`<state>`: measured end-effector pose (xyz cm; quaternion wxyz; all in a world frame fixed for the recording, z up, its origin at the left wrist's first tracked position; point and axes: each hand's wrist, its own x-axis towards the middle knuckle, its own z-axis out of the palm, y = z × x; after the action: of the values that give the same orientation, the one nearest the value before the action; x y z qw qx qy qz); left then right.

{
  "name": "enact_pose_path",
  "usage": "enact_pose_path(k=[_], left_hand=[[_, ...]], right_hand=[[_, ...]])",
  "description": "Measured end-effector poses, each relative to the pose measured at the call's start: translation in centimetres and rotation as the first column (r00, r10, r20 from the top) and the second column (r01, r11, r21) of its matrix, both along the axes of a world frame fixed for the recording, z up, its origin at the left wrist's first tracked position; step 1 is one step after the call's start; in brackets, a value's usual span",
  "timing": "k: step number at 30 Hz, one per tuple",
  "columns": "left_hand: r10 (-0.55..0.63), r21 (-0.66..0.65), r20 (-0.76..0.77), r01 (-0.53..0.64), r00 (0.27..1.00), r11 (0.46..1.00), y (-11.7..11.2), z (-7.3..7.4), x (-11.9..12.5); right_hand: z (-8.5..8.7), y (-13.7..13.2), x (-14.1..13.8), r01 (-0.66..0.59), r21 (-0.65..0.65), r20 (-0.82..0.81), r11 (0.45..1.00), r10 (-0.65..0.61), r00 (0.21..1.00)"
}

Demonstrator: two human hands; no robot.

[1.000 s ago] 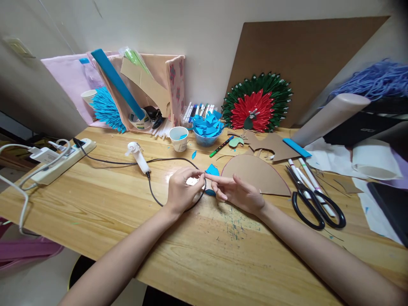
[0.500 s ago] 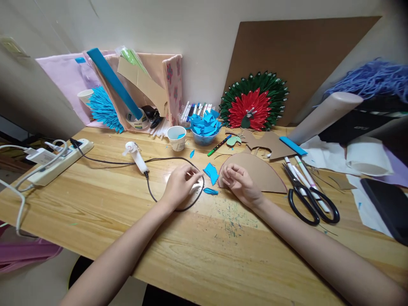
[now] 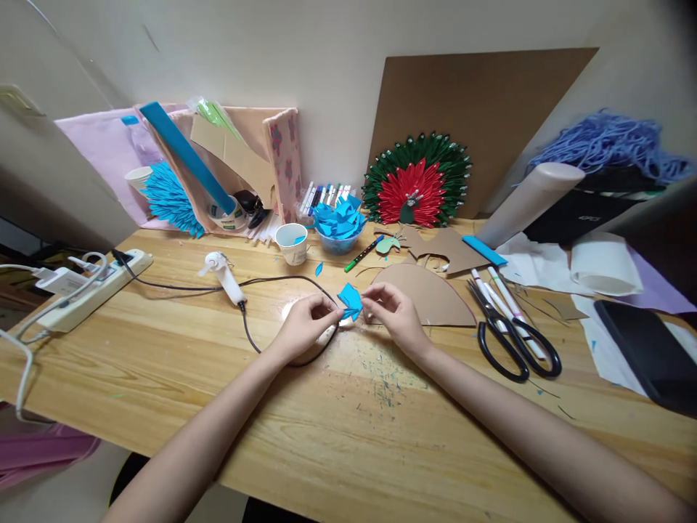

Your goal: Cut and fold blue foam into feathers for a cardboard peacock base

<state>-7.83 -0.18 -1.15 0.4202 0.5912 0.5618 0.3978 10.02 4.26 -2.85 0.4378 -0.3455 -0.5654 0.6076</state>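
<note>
A small blue paper piece (image 3: 349, 300) is pinched between my two hands just above the wooden table (image 3: 163, 349). My left hand (image 3: 306, 325) grips its left edge with thumb and fingers closed. My right hand (image 3: 393, 310) pinches its right edge, fingers curled. A brown cardboard semicircle (image 3: 435, 296) lies flat just right of my right hand. A black cord (image 3: 272, 280) loops under my left hand and runs to a white glue gun (image 3: 223, 272).
Black scissors (image 3: 512, 341) and white markers (image 3: 504, 290) lie at the right. A paper cup (image 3: 292, 242), a bowl of blue paper pieces (image 3: 336, 224) and a red-green paper peacock (image 3: 417, 181) stand at the back. A power strip (image 3: 90, 287) sits far left, a dark tablet (image 3: 647, 352) far right.
My hands were apart on the table with blue pieces lying between them. Both have now come together and lifted a blue piece. The view has shifted slightly.
</note>
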Motion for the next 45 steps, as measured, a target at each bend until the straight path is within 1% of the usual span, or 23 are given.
enact_pose_path(k=[2, 5, 7, 12, 14, 15, 16, 17, 19, 21, 24, 25, 26, 27, 28, 29, 30, 32, 34, 36, 41, 45], left_hand=[[0.023, -0.068, 0.125, -0.014, 0.992, 0.998, 0.0, 0.2, 0.0], [0.04, -0.12, 0.23, -0.012, 0.972, 0.993, 0.0, 0.3, 0.1], [0.052, -0.126, 0.261, -0.019, 0.964, 0.992, -0.1, 0.3, 0.1], [0.089, -0.133, 0.305, -0.051, 0.948, 0.99, -0.2, 0.3, 0.2], [0.105, -0.126, 0.318, -0.067, 0.942, 0.99, -0.1, 0.2, 0.2], [0.111, -0.127, 0.319, -0.074, 0.941, 0.989, -0.1, 0.2, 0.2], [0.115, -0.133, 0.316, -0.076, 0.942, 0.988, -0.1, 0.1, 0.2], [0.114, -0.146, 0.311, -0.072, 0.944, 0.987, 0.0, 0.0, 0.2], [0.095, -0.182, 0.299, -0.041, 0.95, 0.983, 0.0, -0.1, 0.1], [0.054, -0.212, 0.302, 0.012, 0.952, 0.977, -0.1, 0.0, 0.1], [0.026, -0.239, 0.337, 0.059, 0.941, 0.969, -0.3, 0.4, 0.0], [0.031, -0.239, 0.353, 0.058, 0.935, 0.969, -0.3, 0.5, 0.0], [0.044, -0.234, 0.365, 0.046, 0.93, 0.971, -0.4, 0.7, 0.0], [0.059, -0.224, 0.368, 0.027, 0.928, 0.974, -0.4, 0.8, -0.1], [0.077, -0.21, 0.363, 0.001, 0.928, 0.978, -0.4, 0.9, -0.1], [0.098, -0.194, 0.352, -0.03, 0.931, 0.981, -0.4, 1.0, -0.1], [0.12, -0.178, 0.336, -0.062, 0.934, 0.982, -0.4, 1.1, -0.1], [0.149, -0.149, 0.302, -0.108, 0.942, 0.983, -0.4, 1.2, -0.1], [0.144, -0.117, 0.269, -0.116, 0.952, 0.986, -0.5, 1.2, 0.0], [0.124, -0.085, 0.229, -0.107, 0.965, 0.991, -0.6, 1.1, 0.1], [0.087, -0.012, 0.155, -0.086, 0.984, 0.996, -0.8, 1.0, 0.3], [0.087, 0.019, 0.12, -0.09, 0.989, 0.996, -0.9, 1.1, 0.3]], right_hand=[[0.0, -0.4, -0.1, -0.044, 0.079, 0.099, 0.996, 0.036, 0.994], [-0.1, -0.8, -0.2, -0.081, 0.166, 0.147, 0.983, 0.056, 0.987], [-0.1, -0.9, -0.2, -0.072, 0.189, 0.154, 0.979, 0.043, 0.987], [-0.3, -1.0, -0.2, -0.057, 0.176, 0.153, 0.983, 0.03, 0.988], [-0.2, -1.1, -0.1, -0.026, 0.218, 0.152, 0.976, -0.007, 0.988], [-0.2, -1.2, -0.1, -0.001, 0.268, 0.154, 0.963, -0.042, 0.987], [-0.1, -1.3, 0.0, 0.025, 0.339, 0.154, 0.94, -0.082, 0.985], [0.0, -1.4, 0.2, 0.043, 0.422, 0.156, 0.906, -0.119, 0.981], [0.2, -1.6, 0.4, 0.04, 0.591, 0.166, 0.805, -0.17, 0.971], [0.2, -1.8, 0.7, -0.003, 0.721, 0.19, 0.693, -0.194, 0.963], [0.1, -1.9, 0.8, -0.046, 0.838, 0.203, 0.544, -0.232, 0.951], [0.1, -1.9, 0.7, -0.049, 0.861, 0.199, 0.506, -0.248, 0.948], [0.2, -1.9, 0.7, -0.042, 0.876, 0.191, 0.481, -0.266, 0.945], [0.2, -1.9, 0.6, -0.027, 0.883, 0.181, 0.47, -0.286, 0.941], [0.3, -1.9, 0.5, -0.002, 0.881, 0.169, 0.472, -0.311, 0.935], [0.3, -1.9, 0.5, 0.029, 0.872, 0.158, 0.488, -0.337, 0.928], [0.4, -1.8, 0.4, 0.063, 0.855, 0.15, 0.514, -0.362, 0.92], [0.5, -1.7, 0.4, 0.102, 0.804, 0.166, 0.586, -0.385, 0.908], [0.5, -1.6, 0.4, 0.081, 0.74, 0.223, 0.668, -0.357, 0.907], [0.5, -1.5, 0.4, 0.036, 0.685, 0.272, 0.727, -0.301, 0.914], [0.2, -1.5, 0.3, 0.008, 0.601, 0.267, 0.799, -0.21, 0.94], [0.2, -1.6, 0.2, 0.028, 0.555, 0.249, 0.832, -0.198, 0.948]])
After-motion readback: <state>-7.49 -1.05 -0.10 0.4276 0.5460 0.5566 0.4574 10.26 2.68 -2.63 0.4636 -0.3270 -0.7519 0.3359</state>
